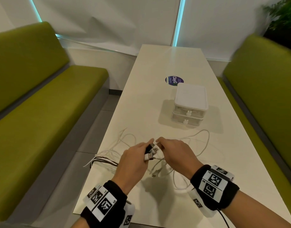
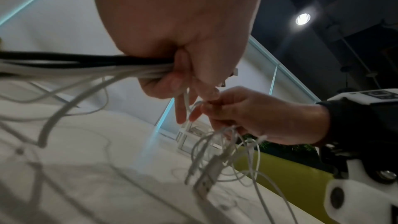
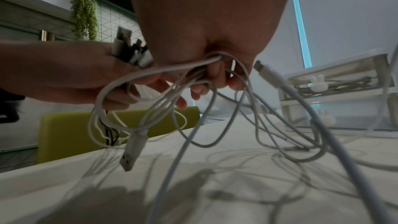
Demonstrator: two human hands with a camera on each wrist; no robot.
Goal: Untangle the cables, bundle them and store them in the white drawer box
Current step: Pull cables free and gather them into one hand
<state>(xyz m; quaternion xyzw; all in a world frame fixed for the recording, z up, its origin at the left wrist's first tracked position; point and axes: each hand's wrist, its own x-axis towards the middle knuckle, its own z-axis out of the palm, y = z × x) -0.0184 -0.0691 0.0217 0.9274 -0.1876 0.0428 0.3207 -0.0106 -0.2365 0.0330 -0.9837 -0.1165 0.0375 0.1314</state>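
Note:
My left hand (image 1: 138, 155) grips a bunch of black and white cable ends (image 1: 151, 151), their USB plugs (image 3: 131, 48) sticking out past the fingers. From this hand the gathered cables (image 2: 86, 65) trail off to the left over the table edge. My right hand (image 1: 172, 150) is just to the right, its fingers curled round several tangled white cables (image 3: 193, 81) that hang in loops to the table. One white USB plug (image 3: 132, 149) dangles below it. The white drawer box (image 1: 190, 104) stands beyond the hands, both drawers shut.
The long white table (image 1: 141, 99) carries a round blue sticker (image 1: 173, 79) behind the box. Loose white cable loops (image 1: 202, 142) lie right of the hands. Green benches (image 1: 42, 112) flank the table on both sides, with a plant at the far right.

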